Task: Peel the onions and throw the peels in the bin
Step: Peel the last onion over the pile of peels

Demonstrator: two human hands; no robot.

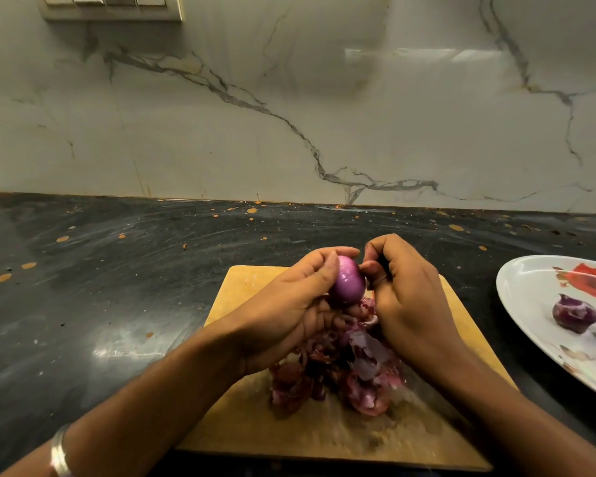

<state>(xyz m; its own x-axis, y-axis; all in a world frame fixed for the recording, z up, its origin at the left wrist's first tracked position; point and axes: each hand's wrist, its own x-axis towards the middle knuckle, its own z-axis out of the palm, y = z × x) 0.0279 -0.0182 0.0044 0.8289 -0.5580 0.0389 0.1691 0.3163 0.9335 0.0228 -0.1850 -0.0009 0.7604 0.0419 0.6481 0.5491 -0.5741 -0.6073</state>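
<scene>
Left hand [289, 301] grips a purple onion [347, 283] above the peels [338, 366] on the board [324, 428]; right hand [406, 287], fingers curled, pinches at its side.

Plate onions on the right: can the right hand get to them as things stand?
Probably yes, once it lets go: the right hand pinches at the onion the left hand holds. Only bare counter lies before the plate and its onions.

Head-worn view, down, close over cutting board [331, 428]
</scene>
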